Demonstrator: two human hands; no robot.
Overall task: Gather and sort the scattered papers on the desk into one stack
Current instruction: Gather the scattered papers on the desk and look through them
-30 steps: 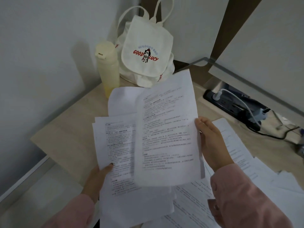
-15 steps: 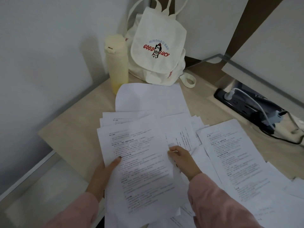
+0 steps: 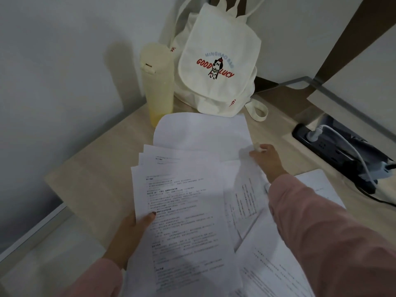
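Note:
A fanned stack of printed papers is held in my left hand, thumb on the top sheet near its left edge. Beyond the stack, a blank white sheet lies on the wooden desk. My right hand reaches across to that sheet's right corner, fingers pinching its edge. More printed sheets lie loose under my right forearm, and others spread toward the lower right.
A pale yellow bottle and a white canvas bag stand at the back against the wall. A black power strip with white plug and cables sits at the right. The desk's left edge drops off to the floor.
My right hand let go of the sheet it laid on the stack and reached forward to the right corner of the blank sheet. My left hand keeps holding the stack.

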